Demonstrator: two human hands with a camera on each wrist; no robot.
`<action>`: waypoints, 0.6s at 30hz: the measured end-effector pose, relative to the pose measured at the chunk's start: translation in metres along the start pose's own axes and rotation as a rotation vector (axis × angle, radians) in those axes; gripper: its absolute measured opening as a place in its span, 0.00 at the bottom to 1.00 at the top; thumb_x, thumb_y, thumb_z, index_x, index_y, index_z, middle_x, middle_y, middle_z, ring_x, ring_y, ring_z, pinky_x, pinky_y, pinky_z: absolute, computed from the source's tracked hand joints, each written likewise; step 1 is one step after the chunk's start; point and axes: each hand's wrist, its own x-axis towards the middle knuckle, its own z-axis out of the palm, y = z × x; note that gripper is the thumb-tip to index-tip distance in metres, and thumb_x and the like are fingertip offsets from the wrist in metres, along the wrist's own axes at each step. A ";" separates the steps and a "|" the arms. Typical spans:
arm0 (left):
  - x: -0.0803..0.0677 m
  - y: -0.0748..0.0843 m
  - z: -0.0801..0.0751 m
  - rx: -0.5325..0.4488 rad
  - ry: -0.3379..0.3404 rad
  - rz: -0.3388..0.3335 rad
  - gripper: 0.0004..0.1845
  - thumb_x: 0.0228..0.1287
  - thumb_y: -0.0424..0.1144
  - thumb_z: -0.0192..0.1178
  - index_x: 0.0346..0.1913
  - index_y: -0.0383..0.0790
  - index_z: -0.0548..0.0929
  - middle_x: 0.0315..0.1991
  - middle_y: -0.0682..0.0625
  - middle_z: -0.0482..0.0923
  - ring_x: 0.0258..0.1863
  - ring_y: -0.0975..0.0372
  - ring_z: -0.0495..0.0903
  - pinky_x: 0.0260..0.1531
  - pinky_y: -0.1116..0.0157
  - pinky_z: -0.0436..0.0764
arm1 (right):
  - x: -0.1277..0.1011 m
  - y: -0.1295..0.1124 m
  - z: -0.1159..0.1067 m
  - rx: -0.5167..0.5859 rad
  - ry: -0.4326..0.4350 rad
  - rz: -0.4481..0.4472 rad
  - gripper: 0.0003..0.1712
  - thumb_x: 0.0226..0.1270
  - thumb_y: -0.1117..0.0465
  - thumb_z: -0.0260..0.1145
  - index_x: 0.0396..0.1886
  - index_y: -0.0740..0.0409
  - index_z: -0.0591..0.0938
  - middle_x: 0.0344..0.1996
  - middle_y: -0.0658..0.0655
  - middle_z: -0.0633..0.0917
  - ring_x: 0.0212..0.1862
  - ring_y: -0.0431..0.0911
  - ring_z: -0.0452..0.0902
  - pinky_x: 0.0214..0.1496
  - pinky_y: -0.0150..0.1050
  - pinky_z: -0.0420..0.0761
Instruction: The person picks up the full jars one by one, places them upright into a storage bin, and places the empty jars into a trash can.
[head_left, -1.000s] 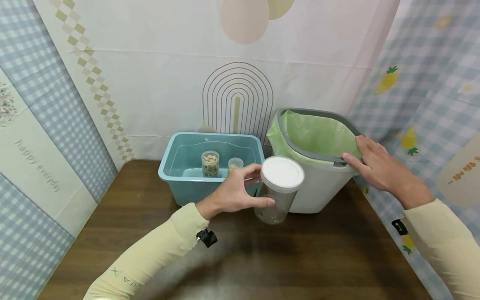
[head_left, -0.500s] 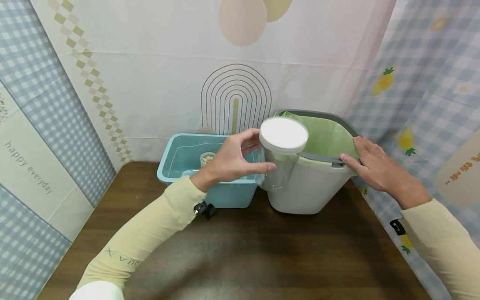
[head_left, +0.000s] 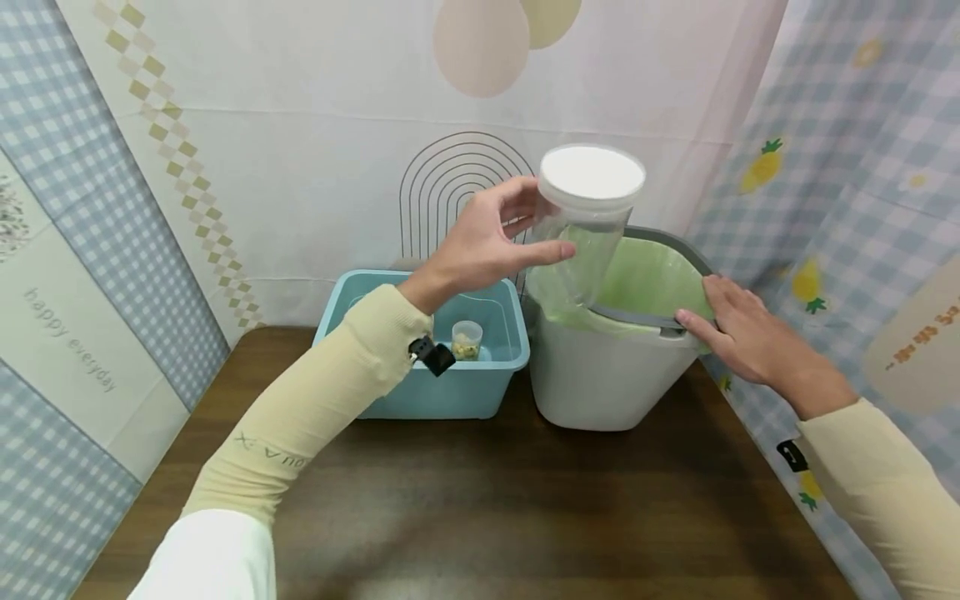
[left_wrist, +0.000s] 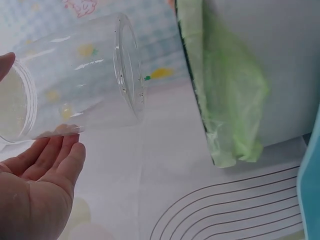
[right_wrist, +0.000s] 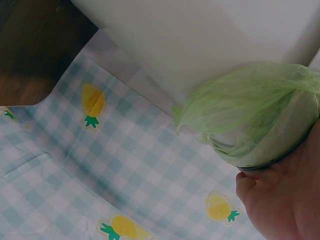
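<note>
In the head view my left hand (head_left: 491, 233) holds a clear plastic jar (head_left: 581, 250) with a white lid (head_left: 592, 175). The thumb lies along its near side, the fingers around its left. The jar is tilted slightly and overlaps the left front rim of the trash bin (head_left: 600, 375). The left wrist view shows the transparent jar (left_wrist: 80, 75) with nothing inside, its base pointing toward the bin. My right hand (head_left: 757, 342) rests on the bin's grey rim at the front right corner, thumb on the front edge. A green liner bag (head_left: 652, 275) lines the bin.
Left of the bin stands a light blue tub (head_left: 442, 396). A small clear cup (head_left: 467, 340) with pale pieces sits in it; my left forearm covers part of the tub. Both containers stand on a dark wooden table (head_left: 525, 508) before a patterned cloth backdrop (head_left: 322, 192).
My left hand has raised the jar from in front of the bin and moved it slightly right, up over the bin's rim. My right hand has stayed on the rim.
</note>
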 end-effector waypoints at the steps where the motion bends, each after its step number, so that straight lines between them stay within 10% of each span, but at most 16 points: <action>1: 0.006 0.000 0.002 0.009 0.007 -0.007 0.37 0.59 0.39 0.78 0.69 0.34 0.76 0.62 0.45 0.82 0.64 0.61 0.83 0.69 0.73 0.77 | 0.001 0.002 0.001 0.003 0.001 -0.004 0.53 0.87 0.35 0.39 0.85 0.69 0.34 0.84 0.77 0.37 0.84 0.74 0.31 0.84 0.71 0.34; 18: 0.076 -0.040 0.053 0.093 -0.010 -0.089 0.38 0.59 0.48 0.79 0.68 0.37 0.77 0.64 0.48 0.81 0.64 0.66 0.80 0.66 0.79 0.75 | 0.003 0.005 -0.003 0.007 0.026 0.003 0.53 0.86 0.34 0.40 0.86 0.68 0.34 0.84 0.77 0.40 0.84 0.75 0.33 0.83 0.74 0.37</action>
